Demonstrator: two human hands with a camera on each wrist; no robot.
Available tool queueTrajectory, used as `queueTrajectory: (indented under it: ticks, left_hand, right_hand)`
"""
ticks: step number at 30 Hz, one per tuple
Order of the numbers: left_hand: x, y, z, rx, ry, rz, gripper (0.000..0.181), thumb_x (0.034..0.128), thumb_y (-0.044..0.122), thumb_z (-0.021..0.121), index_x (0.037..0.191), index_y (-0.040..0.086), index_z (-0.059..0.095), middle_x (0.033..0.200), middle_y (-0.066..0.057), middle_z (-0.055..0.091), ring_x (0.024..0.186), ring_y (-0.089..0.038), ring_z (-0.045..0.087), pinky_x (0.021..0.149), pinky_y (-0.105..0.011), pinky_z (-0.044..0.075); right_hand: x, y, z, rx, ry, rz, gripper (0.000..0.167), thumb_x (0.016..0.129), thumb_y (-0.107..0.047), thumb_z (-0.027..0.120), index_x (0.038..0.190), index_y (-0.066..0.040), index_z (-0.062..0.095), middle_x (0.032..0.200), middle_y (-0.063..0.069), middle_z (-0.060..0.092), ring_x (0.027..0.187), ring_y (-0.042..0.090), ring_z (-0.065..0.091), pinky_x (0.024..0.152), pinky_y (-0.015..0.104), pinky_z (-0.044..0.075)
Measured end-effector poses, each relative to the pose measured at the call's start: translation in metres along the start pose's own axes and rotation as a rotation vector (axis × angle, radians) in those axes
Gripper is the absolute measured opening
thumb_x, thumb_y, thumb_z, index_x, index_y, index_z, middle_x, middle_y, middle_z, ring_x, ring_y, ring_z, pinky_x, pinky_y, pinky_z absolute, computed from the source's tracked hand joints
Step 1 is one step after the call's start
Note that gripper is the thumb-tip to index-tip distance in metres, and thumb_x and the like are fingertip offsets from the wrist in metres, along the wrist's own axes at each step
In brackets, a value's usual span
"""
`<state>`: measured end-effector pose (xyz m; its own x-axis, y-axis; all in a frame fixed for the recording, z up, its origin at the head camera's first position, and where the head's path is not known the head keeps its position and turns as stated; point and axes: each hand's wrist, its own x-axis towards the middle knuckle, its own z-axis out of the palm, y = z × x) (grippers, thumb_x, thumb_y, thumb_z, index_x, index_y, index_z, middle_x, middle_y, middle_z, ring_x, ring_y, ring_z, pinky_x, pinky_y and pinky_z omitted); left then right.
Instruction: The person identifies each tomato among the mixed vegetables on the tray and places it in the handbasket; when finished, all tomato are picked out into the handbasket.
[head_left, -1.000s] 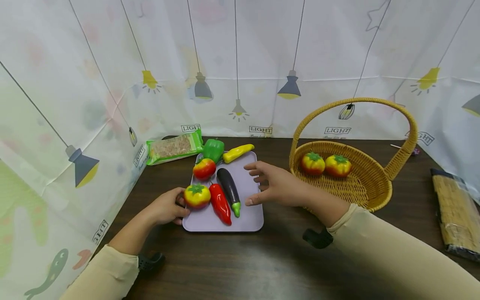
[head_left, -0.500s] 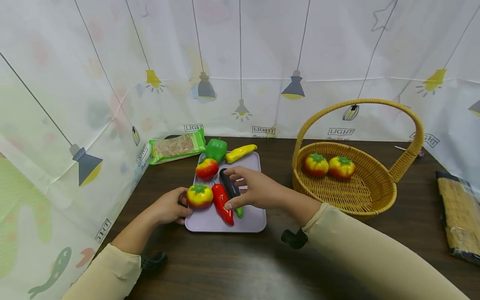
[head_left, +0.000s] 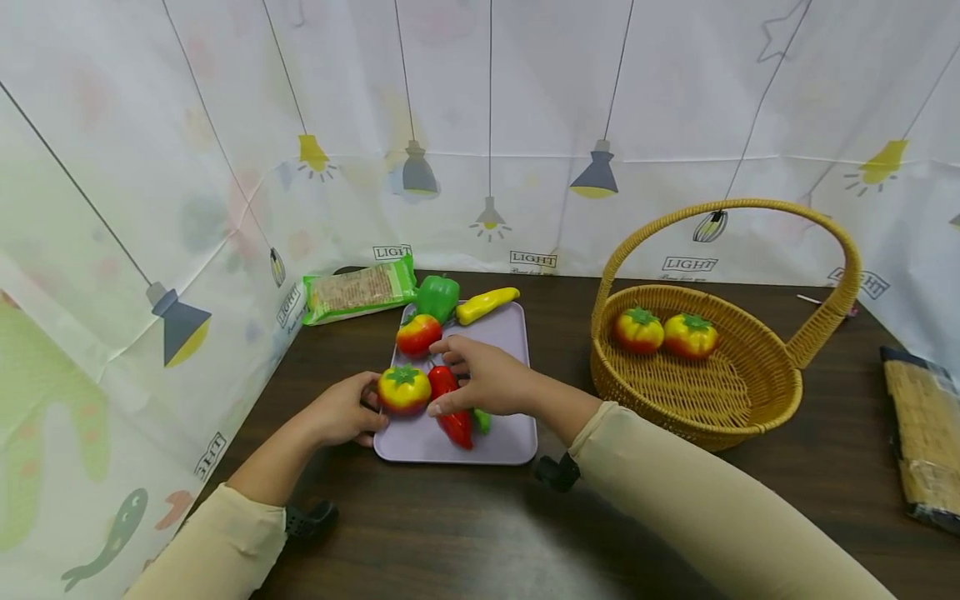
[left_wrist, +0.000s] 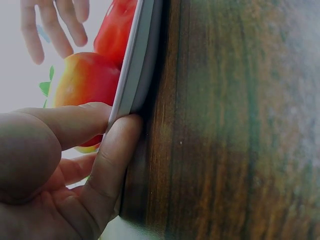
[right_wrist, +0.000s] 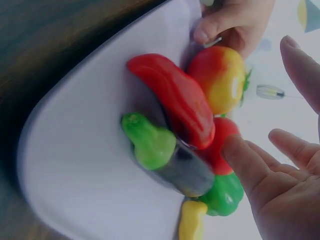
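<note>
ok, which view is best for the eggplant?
Right wrist: the eggplant shows nearly whole and close up, green cap included. In the head view the right hand hides most of it, leaving mainly the cap. Left wrist doesn't show it.

Dark wood-grain table (head_left: 465, 533) (slightly glossy), lilac tray (head_left: 512, 435), wicker basket (head_left: 701, 404), green-edged packet (head_left: 358, 293), straw-coloured bundle (head_left: 924, 433) at far right
</note>
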<state>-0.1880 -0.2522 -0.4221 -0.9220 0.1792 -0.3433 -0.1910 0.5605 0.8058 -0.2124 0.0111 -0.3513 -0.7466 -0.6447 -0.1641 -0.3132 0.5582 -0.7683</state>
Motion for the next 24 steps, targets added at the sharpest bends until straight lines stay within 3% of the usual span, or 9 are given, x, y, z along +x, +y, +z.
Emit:
queueTrajectory:
  ticks: [11, 24]
  left_hand:
    - [-0.002, 0.000, 0.000, 0.022, 0.012, -0.016, 0.067, 0.0873, 0.000, 0.077, 0.144, 0.000, 0.042, 0.113, -0.019, 0.049, 0.082, -0.027, 0.062, 0.065, -0.036, 0.062]
    - [-0.003, 0.001, -0.001, 0.002, -0.008, 0.024, 0.066, 0.0870, 0.001, 0.078, 0.142, -0.001, 0.042, 0.111, -0.019, 0.048, 0.081, -0.026, 0.062, 0.064, -0.036, 0.062]
  right_hand:
    - [0.023, -0.005, 0.007, -0.076, 0.007, 0.008, 0.079, 0.083, -0.038, 0.086, 0.149, -0.016, 0.048, 0.148, 0.012, 0.051, 0.133, 0.030, 0.052, 0.110, 0.045, 0.044]
    - [0.034, -0.011, 0.015, -0.036, -0.019, 0.015, 0.079, 0.085, -0.030, 0.085, 0.150, -0.012, 0.046, 0.146, 0.013, 0.053, 0.133, 0.030, 0.051, 0.108, 0.045, 0.046]
